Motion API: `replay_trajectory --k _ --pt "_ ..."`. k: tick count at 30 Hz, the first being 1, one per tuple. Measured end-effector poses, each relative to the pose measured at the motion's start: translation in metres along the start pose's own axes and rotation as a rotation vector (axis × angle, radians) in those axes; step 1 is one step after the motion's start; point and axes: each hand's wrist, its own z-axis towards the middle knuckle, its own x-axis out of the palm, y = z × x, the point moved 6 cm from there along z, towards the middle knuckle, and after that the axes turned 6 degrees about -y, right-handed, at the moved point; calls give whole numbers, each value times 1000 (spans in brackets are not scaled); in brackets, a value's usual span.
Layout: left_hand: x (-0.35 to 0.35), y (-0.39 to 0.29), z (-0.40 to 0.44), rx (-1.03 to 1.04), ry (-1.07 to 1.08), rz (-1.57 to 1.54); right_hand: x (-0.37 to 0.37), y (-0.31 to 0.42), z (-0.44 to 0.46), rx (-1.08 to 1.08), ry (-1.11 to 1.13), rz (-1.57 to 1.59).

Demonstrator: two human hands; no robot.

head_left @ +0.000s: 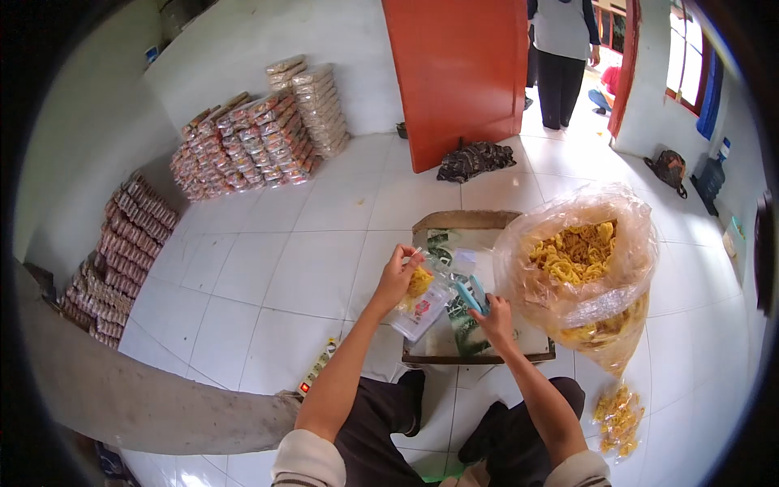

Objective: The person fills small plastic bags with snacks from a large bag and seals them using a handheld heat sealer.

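My left hand [396,280] is closed in a pinch on the top of a small clear plastic bag [420,282] with yellow curly snack pieces in it. My right hand [496,322] grips a light blue stapler [473,294], whose two arms stand apart beside the small bag. Below the left hand lies a stack of printed clear packets [422,315]. The packets rest over a low tray [527,351] with a brown rim, lined with green and white printed sheets.
A big clear sack [519,235] of yellow curly snacks stands right of the tray, with a smaller filled bag [618,422] nearer me. Piles of packed bags [251,138] line the left walls. A person [561,65] stands at the doorway by the orange door [454,73].
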Motion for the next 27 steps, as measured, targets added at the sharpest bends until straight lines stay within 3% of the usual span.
replay_trajectory --k 7,10,13,14,16,17,19,23,26,27 --pt "-6 2 -5 34 -37 -39 53 -40 -3 42 64 -447" --pt "-3 2 -12 8 -37 -70 52 -47 -11 173 117 -382" --pt "-5 5 -8 50 -47 -84 43 -25 7 3 -1 -326" --pt "-4 7 -8 50 -43 -92 34 -5 14 -187 -64 -94" --pt "-2 10 -8 47 -66 -131 24 17 32 91 234 306" --pt "3 10 -9 47 -59 -137 5 43 32 94 228 299" --pt "13 3 -10 132 -31 -45 -40 101 27 5 93 732" --pt "37 -4 -20 177 61 141 -70 114 19 -102 62 582" --pt "57 -11 -36 92 265 -65 -85 116 18 -156 70 483" --pt "57 -14 -39 30 283 -161 -95 127 18 -341 8 352"
